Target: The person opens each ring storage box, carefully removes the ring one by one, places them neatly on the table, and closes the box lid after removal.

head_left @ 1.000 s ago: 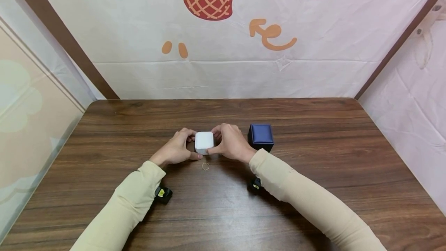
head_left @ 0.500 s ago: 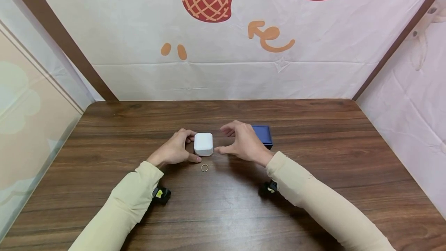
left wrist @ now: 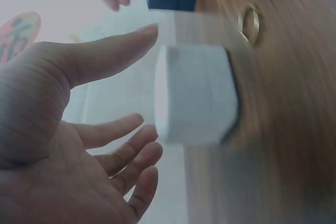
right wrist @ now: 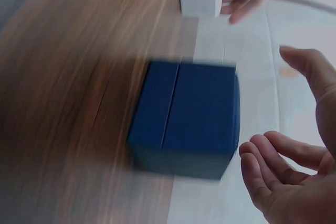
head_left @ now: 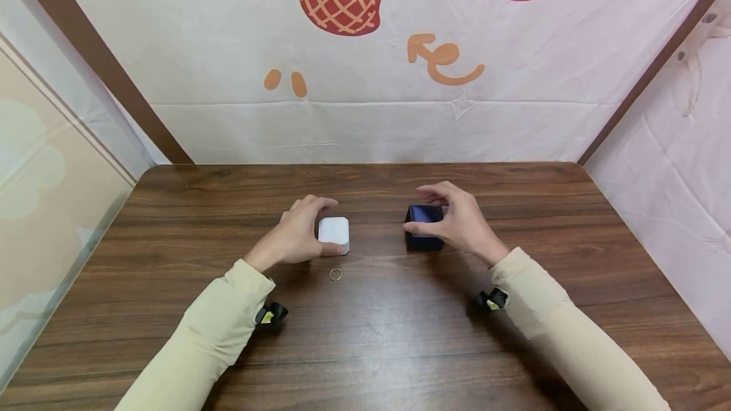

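A small white box (head_left: 335, 231) with rounded corners stands shut on the table, and a thin gold ring (left wrist: 256, 24) lies just in front of it. My left hand (head_left: 292, 234) hovers at the white box's left, thumb and fingers spread above its near and far sides. To the right, a dark blue ring-box-like cube (right wrist: 202, 108) sits with its lid closed, a seam running round it. Over this blue box hangs my right hand (head_left: 464, 222), thumb and fingers apart, overlapping its top in the head view. In both wrist views the fingers show a gap from the boxes.
The brown wood-grain table (head_left: 365, 347) carries both boxes and the ring, with a gap between the boxes. Behind it hangs a white printed cloth (head_left: 365, 125). Black wrist cameras (head_left: 271, 314) sit below both sleeves.
My right hand has left the white box and moved right to the blue box. My left hand has lifted and shifted slightly over the white box. The boxes and ring stay put.
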Motion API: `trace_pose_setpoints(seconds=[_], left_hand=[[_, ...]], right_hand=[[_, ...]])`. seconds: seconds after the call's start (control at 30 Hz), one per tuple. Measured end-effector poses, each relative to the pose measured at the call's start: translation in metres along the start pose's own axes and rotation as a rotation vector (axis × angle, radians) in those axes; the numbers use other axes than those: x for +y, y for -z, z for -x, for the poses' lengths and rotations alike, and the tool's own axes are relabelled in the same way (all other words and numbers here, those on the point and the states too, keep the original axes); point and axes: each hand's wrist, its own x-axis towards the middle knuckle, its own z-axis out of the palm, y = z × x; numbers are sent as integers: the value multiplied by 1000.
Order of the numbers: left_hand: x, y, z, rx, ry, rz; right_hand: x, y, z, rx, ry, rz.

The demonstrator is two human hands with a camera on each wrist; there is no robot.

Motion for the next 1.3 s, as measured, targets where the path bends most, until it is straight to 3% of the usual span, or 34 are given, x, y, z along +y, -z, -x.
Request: trace_pose_setpoints(seconds=[0.23, 0.37, 0.6, 0.8, 1.1, 1.3], left_hand=[[33, -5, -8, 43, -69, 14], [47, -13, -16, 37, -82, 30], [62, -33, -29, -6, -73, 35], [71, -47, -39, -49, -43, 54], [73, -68, -54, -54, 14, 112], [72, -77, -62, -57, 10, 137]], right_hand=[[26, 18, 10, -78, -96, 1], [39, 21, 16, -152, -141, 15], [56, 21, 17, -237, -146, 1], [61, 21, 15, -299, -118, 19], [63, 15, 9, -295, -39, 100], [61, 13, 8, -305, -27, 129]])
